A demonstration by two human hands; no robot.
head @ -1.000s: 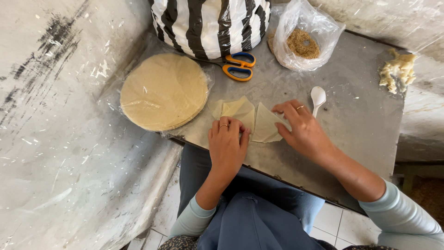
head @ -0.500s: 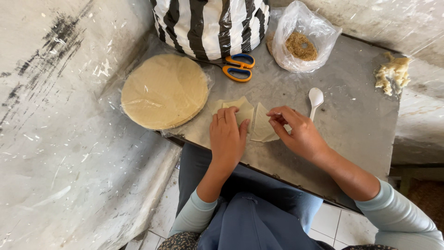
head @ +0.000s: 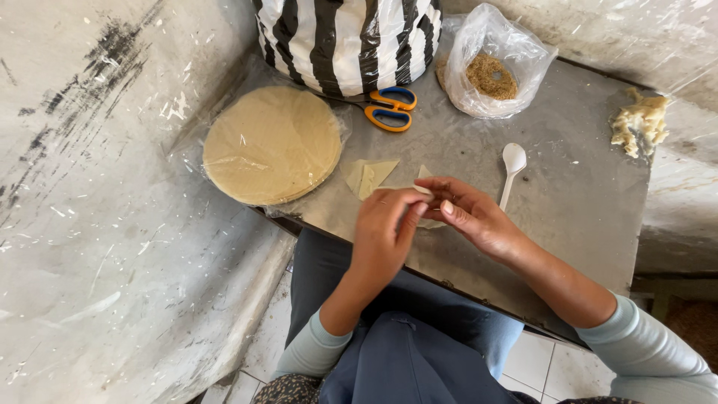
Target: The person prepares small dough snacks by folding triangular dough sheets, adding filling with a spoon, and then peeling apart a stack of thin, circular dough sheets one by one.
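1. Nearest the camera are the person's lap in blue cloth and two pale blue sleeves, at the near edge of the grey tabletop [head: 568,194].
2. The left hand [head: 381,239] is raised over that edge, its grip pinched narrow on the near tip of a thin pale wrapper piece [head: 423,190].
3. The right hand [head: 471,217] meets it from the other side, fingertips closed on the same wrapper piece, which is lifted between the two hands and mostly hidden by them.
4. Just beyond the hands, a cut wrapper wedge [head: 370,176] lies flat on the tabletop.
5. A white plastic spoon [head: 511,166] lies just right of the right hand, bowl pointing away.
6. To the left, a round wrapper stack [head: 271,144] sits in clear plastic film.
7. Farther back lie scissors [head: 389,108] with orange and blue handles.
8. Behind them stands a black-and-white striped bag [head: 348,37].
9. Right of it, a clear plastic bag [head: 493,67] holds brown crumbly filling.
10. At the far right edge sits a pale dough lump [head: 639,123].
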